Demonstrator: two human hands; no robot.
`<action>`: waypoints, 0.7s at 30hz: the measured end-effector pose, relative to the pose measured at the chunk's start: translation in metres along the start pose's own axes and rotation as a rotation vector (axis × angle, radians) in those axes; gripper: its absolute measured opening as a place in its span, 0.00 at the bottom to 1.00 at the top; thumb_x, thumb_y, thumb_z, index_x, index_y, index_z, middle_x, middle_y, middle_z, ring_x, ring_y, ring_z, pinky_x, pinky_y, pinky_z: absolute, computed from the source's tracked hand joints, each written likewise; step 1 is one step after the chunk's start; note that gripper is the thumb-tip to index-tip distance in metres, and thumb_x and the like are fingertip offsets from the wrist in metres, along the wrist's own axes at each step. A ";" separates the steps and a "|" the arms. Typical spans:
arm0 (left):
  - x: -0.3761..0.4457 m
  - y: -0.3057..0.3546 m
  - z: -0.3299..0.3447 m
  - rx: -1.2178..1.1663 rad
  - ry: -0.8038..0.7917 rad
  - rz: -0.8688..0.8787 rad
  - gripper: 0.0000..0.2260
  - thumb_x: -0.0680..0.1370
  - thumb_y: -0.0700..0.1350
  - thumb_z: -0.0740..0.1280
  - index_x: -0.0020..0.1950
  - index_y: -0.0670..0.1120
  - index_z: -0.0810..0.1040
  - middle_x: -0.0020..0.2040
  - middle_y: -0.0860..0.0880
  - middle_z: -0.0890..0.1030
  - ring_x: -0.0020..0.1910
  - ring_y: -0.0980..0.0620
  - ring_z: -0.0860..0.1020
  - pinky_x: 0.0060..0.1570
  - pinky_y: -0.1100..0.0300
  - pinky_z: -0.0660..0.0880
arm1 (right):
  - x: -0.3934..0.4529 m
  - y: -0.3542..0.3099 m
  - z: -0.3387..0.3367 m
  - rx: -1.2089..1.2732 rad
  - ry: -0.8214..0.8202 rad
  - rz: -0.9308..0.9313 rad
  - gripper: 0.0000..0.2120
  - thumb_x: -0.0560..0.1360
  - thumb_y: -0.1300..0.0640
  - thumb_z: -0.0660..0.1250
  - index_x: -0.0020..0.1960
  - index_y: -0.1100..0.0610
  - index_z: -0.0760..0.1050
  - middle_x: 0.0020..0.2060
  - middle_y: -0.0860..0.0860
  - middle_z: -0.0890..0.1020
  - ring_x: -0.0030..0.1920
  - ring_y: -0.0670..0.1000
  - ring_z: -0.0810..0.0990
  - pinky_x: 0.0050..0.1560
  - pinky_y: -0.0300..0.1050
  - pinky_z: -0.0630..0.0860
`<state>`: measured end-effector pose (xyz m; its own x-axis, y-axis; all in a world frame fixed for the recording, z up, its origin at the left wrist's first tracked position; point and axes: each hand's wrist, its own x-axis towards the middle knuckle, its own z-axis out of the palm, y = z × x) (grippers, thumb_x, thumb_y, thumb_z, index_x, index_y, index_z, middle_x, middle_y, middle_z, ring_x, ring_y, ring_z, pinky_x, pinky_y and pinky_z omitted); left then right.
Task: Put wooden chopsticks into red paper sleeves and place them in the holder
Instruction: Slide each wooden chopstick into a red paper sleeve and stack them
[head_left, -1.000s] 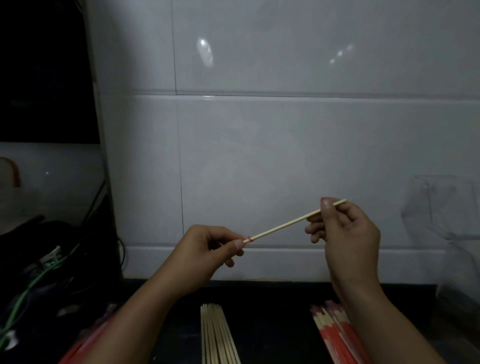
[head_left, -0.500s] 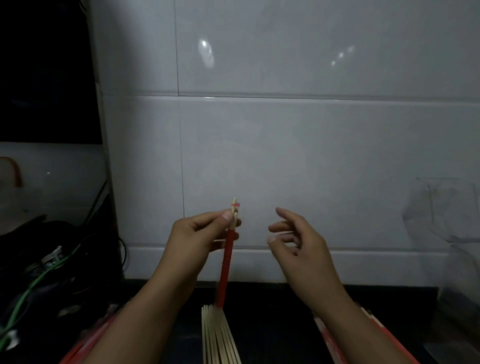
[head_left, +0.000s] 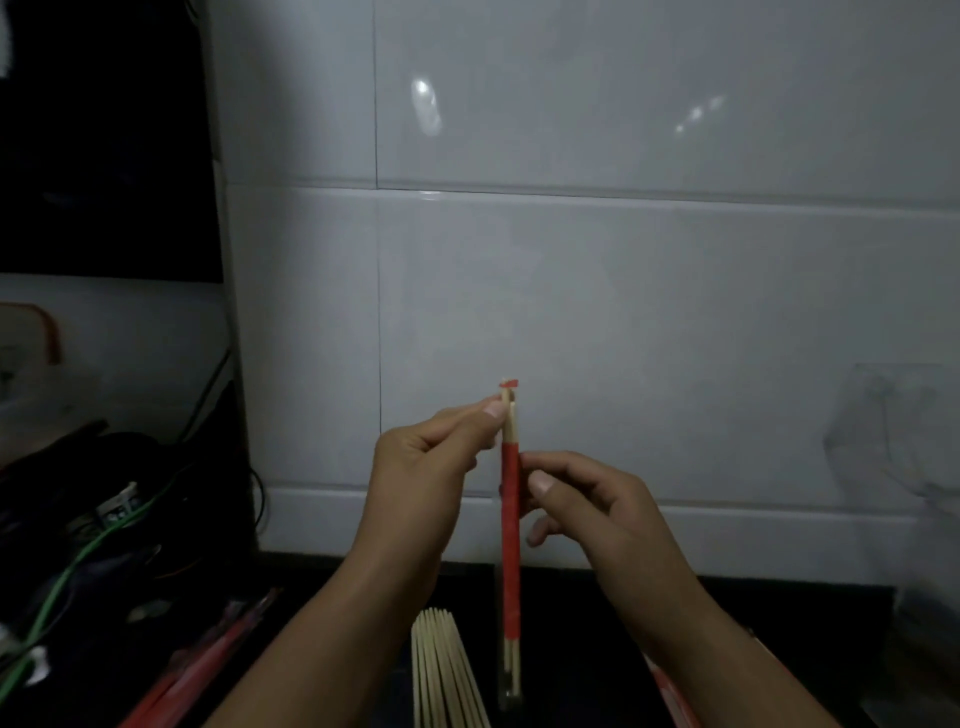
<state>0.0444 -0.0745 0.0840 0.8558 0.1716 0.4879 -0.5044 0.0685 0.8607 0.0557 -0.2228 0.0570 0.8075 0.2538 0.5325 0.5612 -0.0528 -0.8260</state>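
Left hand (head_left: 426, 467): pinches bare tops of pale wooden chopsticks (head_left: 510, 415).
Right hand (head_left: 587, 504): fingers grip red paper sleeve (head_left: 511, 540).
Tip: probably keep the pair upright, seat it fully.

Only the person's two forearms and hands show, coming up from the bottom edge of the head view. Both forearms are bare as far down as the picture reaches: no sleeve, cuff or glove is visible on either. The left hand (head_left: 421, 467) wears no ring, watch or band that can be made out, and its thumbnail is short and unpainted. The right hand (head_left: 592, 509) is likewise bare of jewellery, with a short, plain thumbnail showing pale in the dim light. Both wrists are uncovered. The lighting is low, so finer marks on either arm cannot be told.
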 end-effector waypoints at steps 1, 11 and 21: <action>-0.002 0.000 0.002 0.000 -0.025 0.002 0.11 0.75 0.52 0.68 0.53 0.51 0.86 0.50 0.60 0.85 0.53 0.64 0.81 0.57 0.60 0.75 | -0.001 -0.004 0.001 0.000 -0.019 -0.012 0.12 0.75 0.50 0.65 0.55 0.51 0.82 0.46 0.49 0.85 0.47 0.48 0.83 0.45 0.42 0.80; -0.006 0.004 0.004 0.052 -0.092 -0.006 0.12 0.77 0.51 0.67 0.58 0.53 0.84 0.52 0.58 0.85 0.55 0.60 0.81 0.61 0.57 0.76 | -0.003 -0.012 0.002 -0.063 0.107 -0.065 0.08 0.77 0.55 0.65 0.49 0.49 0.83 0.39 0.46 0.85 0.41 0.43 0.83 0.40 0.35 0.77; 0.000 -0.010 0.000 0.221 -0.138 0.058 0.05 0.77 0.44 0.70 0.45 0.48 0.86 0.39 0.52 0.85 0.41 0.56 0.83 0.45 0.65 0.79 | -0.002 -0.004 0.001 -0.127 0.080 0.007 0.07 0.78 0.57 0.66 0.48 0.49 0.83 0.40 0.46 0.85 0.42 0.44 0.82 0.42 0.35 0.78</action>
<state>0.0488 -0.0751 0.0756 0.8414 0.0322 0.5395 -0.5289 -0.1563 0.8342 0.0516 -0.2224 0.0593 0.8207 0.1757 0.5438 0.5697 -0.1772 -0.8025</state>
